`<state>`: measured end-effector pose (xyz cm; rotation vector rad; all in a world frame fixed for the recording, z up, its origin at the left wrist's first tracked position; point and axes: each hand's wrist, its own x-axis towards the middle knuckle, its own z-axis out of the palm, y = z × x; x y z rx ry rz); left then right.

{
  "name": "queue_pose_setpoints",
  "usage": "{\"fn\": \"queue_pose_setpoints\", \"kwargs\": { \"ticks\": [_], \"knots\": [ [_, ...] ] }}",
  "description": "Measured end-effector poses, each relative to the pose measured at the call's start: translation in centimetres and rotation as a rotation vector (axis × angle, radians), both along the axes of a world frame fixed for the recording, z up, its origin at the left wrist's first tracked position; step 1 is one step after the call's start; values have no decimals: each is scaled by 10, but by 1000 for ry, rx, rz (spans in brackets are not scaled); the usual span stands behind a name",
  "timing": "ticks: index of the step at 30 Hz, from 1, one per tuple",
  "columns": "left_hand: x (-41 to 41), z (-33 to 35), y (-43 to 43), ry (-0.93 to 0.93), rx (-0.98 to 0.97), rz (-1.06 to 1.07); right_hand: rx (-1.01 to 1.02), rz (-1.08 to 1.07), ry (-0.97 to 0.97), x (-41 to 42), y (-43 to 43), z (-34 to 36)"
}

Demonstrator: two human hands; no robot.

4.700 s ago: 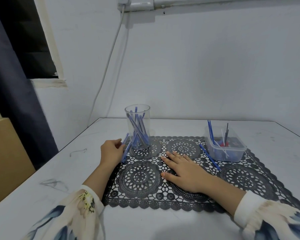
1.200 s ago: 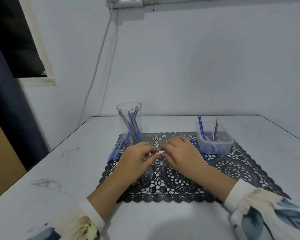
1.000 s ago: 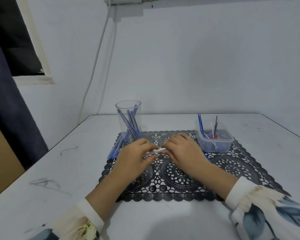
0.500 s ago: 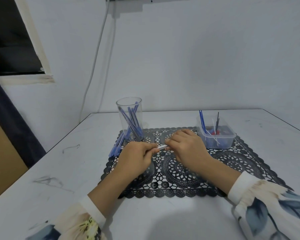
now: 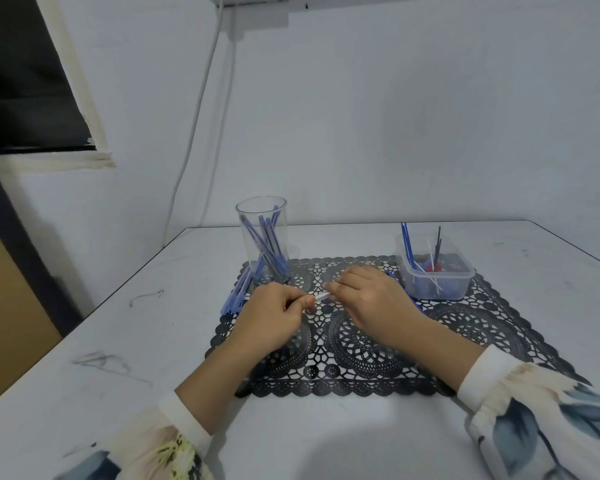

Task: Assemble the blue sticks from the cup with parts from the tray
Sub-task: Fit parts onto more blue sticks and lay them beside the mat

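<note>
A clear cup (image 5: 262,216) with several blue sticks (image 5: 265,249) stands at the mat's far left. A clear plastic tray (image 5: 433,284) at the far right holds small red, blue and white parts. Over the mat's middle, my left hand (image 5: 274,315) and my right hand (image 5: 368,296) meet, each pinching one end of a thin pale stick (image 5: 321,296) between the fingertips. Most of that stick is hidden by my fingers. A bundle of blue sticks (image 5: 235,294) lies on the mat left of the cup.
A black lace mat (image 5: 371,344) covers the middle of a white table (image 5: 136,341). One blue stick (image 5: 409,299) lies beside the tray, partly behind my right hand. A cardboard box (image 5: 4,317) stands off the table's left edge. A cable hangs down the wall behind.
My hands came together from resting apart and picked up the thin stick. Over the last second they lifted slightly and stay joined on it; the camera tilted up a little.
</note>
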<state>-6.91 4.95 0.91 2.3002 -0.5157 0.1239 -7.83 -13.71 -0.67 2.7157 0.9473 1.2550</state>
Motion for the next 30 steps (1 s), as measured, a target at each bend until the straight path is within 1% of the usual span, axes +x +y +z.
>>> {"fn": "queue_pose_setpoints", "kwargs": {
  "ticks": [2,4,7,12,16,20,26,30],
  "knots": [
    [-1,1,2,-134,128,17,22,19,57,-1,0,0],
    [-1,1,4,-185,178,10,52,32,80,-1,0,-1],
    [-1,0,5,-230,221,-16,105,52,94,-3,1,-2],
    [-1,-2,4,-281,219,-85,113,16,105,-6,4,-1],
    [0,-2,5,-293,207,-83,126,-20,134,-4,4,-2],
    [2,-1,8,-328,215,-37,118,-45,184,-3,4,-4],
    [5,-2,8,-296,216,4,150,32,187,-3,4,-2],
    [5,-2,6,-272,207,22,169,70,154,-4,3,0]
  ]
}}
